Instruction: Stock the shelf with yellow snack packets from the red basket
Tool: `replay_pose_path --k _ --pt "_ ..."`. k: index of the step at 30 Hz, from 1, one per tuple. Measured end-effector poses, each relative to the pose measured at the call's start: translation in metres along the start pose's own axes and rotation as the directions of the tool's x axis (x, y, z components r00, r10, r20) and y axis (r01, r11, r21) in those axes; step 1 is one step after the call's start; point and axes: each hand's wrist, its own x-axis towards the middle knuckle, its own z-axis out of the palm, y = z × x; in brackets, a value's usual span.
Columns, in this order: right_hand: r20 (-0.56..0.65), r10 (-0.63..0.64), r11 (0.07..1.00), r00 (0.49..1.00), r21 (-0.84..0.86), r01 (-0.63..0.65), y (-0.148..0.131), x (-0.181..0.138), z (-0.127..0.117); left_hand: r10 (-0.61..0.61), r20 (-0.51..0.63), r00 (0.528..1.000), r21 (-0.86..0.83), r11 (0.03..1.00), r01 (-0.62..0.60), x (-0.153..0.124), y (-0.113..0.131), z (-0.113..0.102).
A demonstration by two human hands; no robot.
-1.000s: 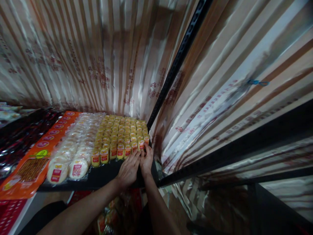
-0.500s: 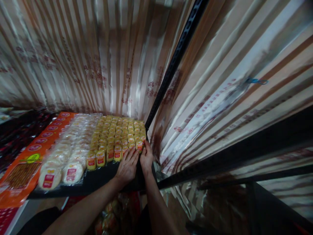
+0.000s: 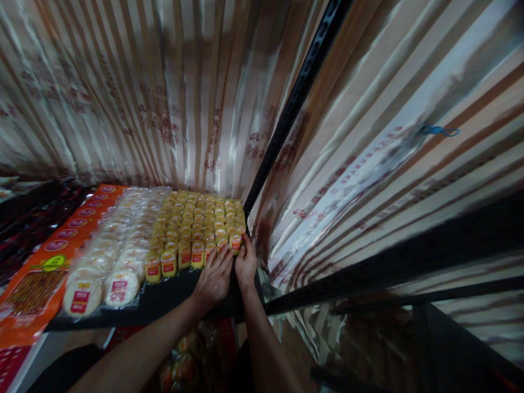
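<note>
Rows of small yellow snack packs [image 3: 196, 221] with red labels fill the right end of a dark shelf [image 3: 167, 297]. My left hand [image 3: 213, 279] lies flat on the shelf's front, its fingers stretched out and touching the front packs. Beside it, my right hand [image 3: 245, 265] is curled at the shelf's right corner, its fingers closed on the front right yellow pack [image 3: 235, 240].
Round white packs [image 3: 118, 254] lie left of the yellow ones, then orange bags [image 3: 45, 273] and dark packs. A black shelf upright [image 3: 295, 103] rises at the right corner. Striped plastic sheeting [image 3: 368, 136] hangs behind and to the right. Packaged goods [image 3: 184, 360] sit below the shelf.
Both hands have stayed at the front right corner of the yellow packs. The left hand's fingers have spread a little more. The view has shifted slightly.
</note>
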Motion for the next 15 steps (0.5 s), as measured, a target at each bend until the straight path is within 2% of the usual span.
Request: replay_pose_path --k 5,10,15 --pt "-0.018 -0.068 0.998 0.997 -0.012 0.068 -0.001 0.0 -0.003 -0.017 0.008 1.0 -0.011 1.0 0.017 0.0 0.001 -0.003" --pt "-0.027 -0.08 0.997 0.996 -0.003 0.08 -0.006 -0.002 -0.006 -0.009 0.025 1.0 -0.035 0.999 0.01 -0.001 0.0 -0.001" --pt "-0.033 -0.103 0.995 0.994 -0.009 0.103 -0.007 -0.011 -0.011 0.0 -0.043 0.999 -0.073 0.997 -0.003 -0.002 -0.001 -0.001"
